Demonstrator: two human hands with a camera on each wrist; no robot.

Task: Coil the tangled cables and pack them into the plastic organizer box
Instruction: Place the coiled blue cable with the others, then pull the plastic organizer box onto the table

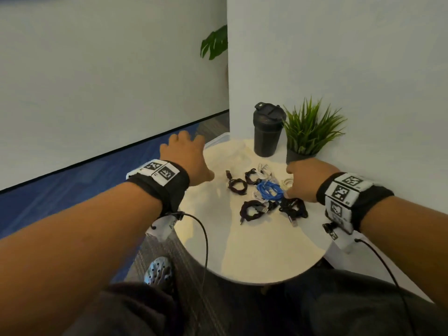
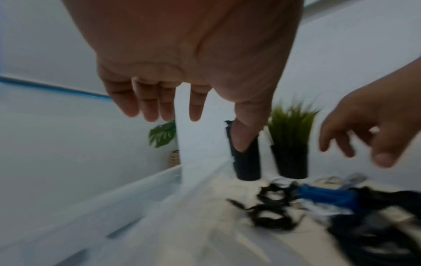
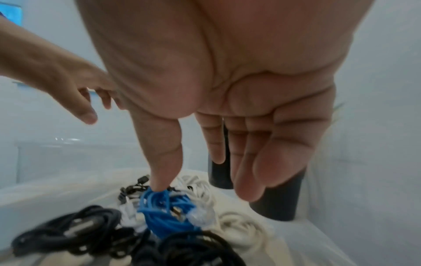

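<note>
On the round table point(image 1: 254, 251), coiled black cables point(image 1: 252, 210) lie nearest, the blue cable point(image 1: 270, 190) behind them. The right hand point(image 1: 306, 179) hovers at 3 o'clock of the pile, fingers loosely spread, holding nothing. The left hand point(image 1: 186, 157), fingers straight and empty, hangs at 10 o'clock over the clear box point(image 1: 218, 139).

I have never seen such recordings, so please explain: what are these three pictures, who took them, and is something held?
No machine here: a person wears three cameras. One sits on the head and looks down at both arms; one on each wrist looks along the palm.

The left hand hangs open near a clear plastic box. The right hand hangs open over the cables on the round table, among them a blue cable. Neither hand holds anything. A black cup and a potted plant stand behind.
</note>
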